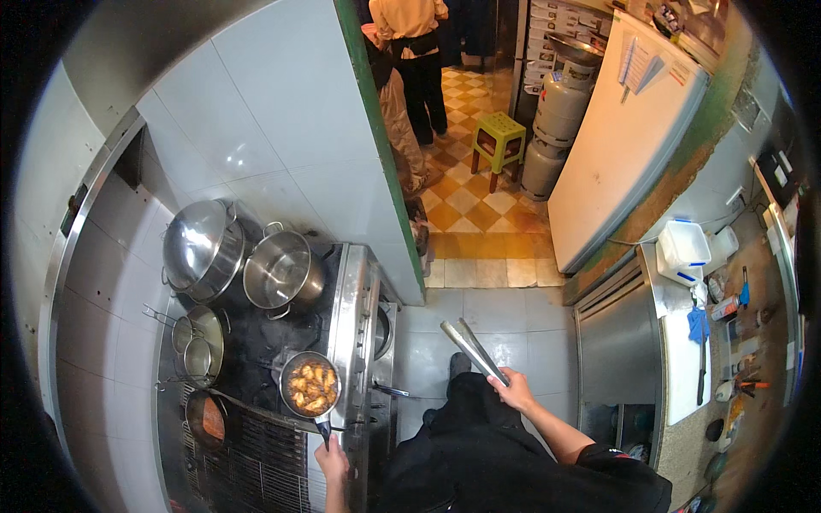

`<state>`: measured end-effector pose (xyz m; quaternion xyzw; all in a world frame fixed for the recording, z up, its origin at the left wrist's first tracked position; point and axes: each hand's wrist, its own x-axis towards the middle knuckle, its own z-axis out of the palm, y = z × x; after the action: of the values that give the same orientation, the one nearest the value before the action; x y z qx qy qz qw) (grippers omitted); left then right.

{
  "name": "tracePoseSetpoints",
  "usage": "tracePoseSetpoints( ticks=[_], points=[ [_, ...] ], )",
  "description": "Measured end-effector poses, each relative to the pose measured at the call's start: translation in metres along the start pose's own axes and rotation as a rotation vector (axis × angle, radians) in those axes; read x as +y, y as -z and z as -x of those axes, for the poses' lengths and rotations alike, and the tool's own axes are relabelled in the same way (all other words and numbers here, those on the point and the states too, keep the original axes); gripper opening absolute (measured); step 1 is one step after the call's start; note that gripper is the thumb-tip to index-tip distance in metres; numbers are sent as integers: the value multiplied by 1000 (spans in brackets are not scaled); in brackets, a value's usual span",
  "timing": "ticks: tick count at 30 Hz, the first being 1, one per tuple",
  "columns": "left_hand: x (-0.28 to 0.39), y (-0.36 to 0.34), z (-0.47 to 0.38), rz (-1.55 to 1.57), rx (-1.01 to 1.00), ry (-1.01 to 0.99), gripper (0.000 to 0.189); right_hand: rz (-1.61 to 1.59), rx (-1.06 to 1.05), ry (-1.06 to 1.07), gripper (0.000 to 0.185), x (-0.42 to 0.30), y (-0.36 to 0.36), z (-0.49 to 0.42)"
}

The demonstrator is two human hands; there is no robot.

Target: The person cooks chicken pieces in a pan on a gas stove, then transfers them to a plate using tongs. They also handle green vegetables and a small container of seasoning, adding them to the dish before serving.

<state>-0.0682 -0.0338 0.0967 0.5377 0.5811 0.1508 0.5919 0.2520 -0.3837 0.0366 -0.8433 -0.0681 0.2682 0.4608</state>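
My left hand (332,458) grips the dark handle of a small frying pan (282,386) over the front of the stove (256,359). Several browned pieces of food (312,386) lie in the pan in what looks like dark liquid or oil. Away from the stove, above the tiled floor, my right hand (513,388) holds a pair of metal tongs (478,351). The tips of the tongs are slightly apart, with nothing between them. Behind the pan stands an open steel pot (277,269) with two loop handles.
A lidded pot (195,250), a pan holding strainers (215,333) and a dark pan with an orange-brown piece (211,420) occupy the stove. On the right counter are a white cutting board (683,385) and plastic containers (683,243). People (410,58) stand beyond the doorway, near a green stool (499,134).
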Motion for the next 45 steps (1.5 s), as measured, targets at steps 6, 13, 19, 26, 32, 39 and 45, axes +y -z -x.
tracePoseSetpoints(
  ticks=[6,13,19,26,32,39,45],
  points=[
    [57,-69,52,-101,-222,153,33,-262,-5,-193,43,13,43,-18],
    [115,-265,30,-218,-557,4,37,-368,94,-234,37,61,123,-65],
    [196,-456,-4,-329,-770,-9,40,-107,442,-10,32,60,234,-129],
    [307,-649,-70,-436,-870,-125,50,-130,630,-46,26,-30,370,-273],
    [384,-798,-172,-636,-879,-443,60,-80,686,1,28,-85,418,-423],
    [528,-933,-243,-659,-967,-578,57,-74,865,9,25,-180,438,-562],
    [596,-1041,-317,-710,-912,-557,56,-29,807,98,32,-254,510,-699]
  ],
)
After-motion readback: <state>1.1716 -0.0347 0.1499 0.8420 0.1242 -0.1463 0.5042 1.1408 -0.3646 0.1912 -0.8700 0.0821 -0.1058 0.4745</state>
